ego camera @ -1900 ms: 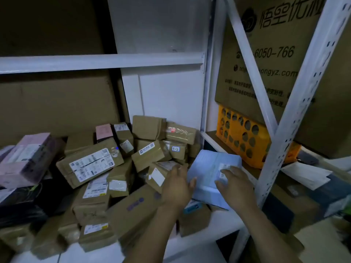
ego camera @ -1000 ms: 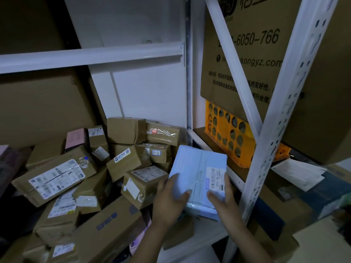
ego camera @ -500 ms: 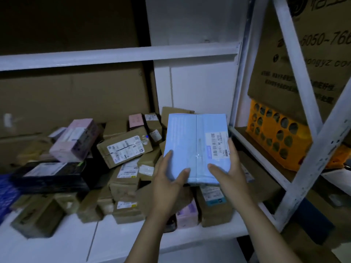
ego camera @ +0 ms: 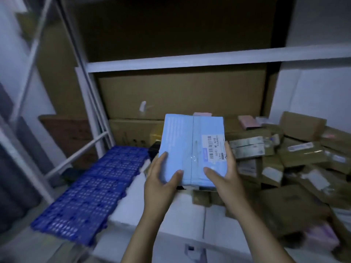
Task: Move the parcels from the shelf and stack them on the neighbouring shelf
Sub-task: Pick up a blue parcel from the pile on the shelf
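Observation:
I hold a light blue parcel (ego camera: pixel 191 147) with a white barcode label in front of me, above the white shelf board (ego camera: pixel 190 221). My left hand (ego camera: pixel 161 179) grips its lower left corner and my right hand (ego camera: pixel 224 173) grips its lower right edge. A heap of several brown cardboard parcels (ego camera: pixel 288 158) lies on the shelf to the right. A blue plastic grid mat (ego camera: pixel 91 188) covers the neighbouring shelf to the left.
White metal shelf posts (ego camera: pixel 91 103) and a slanted brace (ego camera: pixel 76 156) separate the two shelves. Large brown cartons (ego camera: pixel 180 93) stand against the back. A white shelf beam (ego camera: pixel 209 57) runs overhead. A pink parcel (ego camera: pixel 321 238) lies at the lower right.
The view has swung left, from the right end of the shelf to the blue mat. The blue parcel has left the heap and is carried leftward in both hands.

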